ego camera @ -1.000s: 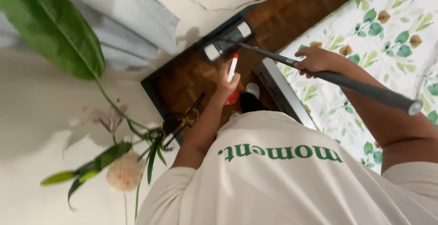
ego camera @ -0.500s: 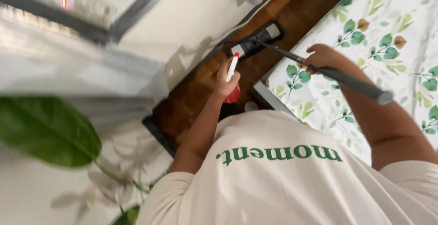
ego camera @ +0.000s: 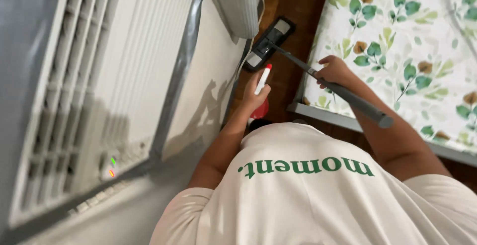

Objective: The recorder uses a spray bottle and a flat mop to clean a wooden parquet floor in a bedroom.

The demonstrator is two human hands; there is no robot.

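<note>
Left hand (ego camera: 258, 95): closed around a red spray bottle (ego camera: 260, 107), its white nozzle with a red tip pointing toward the mop head (ego camera: 269, 44).
Right hand (ego camera: 336, 71): gripping the grey mop handle (ego camera: 343, 90) partway along its length.
Mop head: flat, black with grey ends, on the wooden floor (ego camera: 284, 83), close to the white wall (ego camera: 206, 83).
Risk: one-handed, the long handle may swing and knock the bed frame (ego camera: 325, 117); spray could drift onto the leaf-patterned bedsheet (ego camera: 397, 41).
Signs: white air conditioner (ego camera: 94, 91) on the wall, with small green and orange lights; white T-shirt (ego camera: 318, 190) bears green lettering.
</note>
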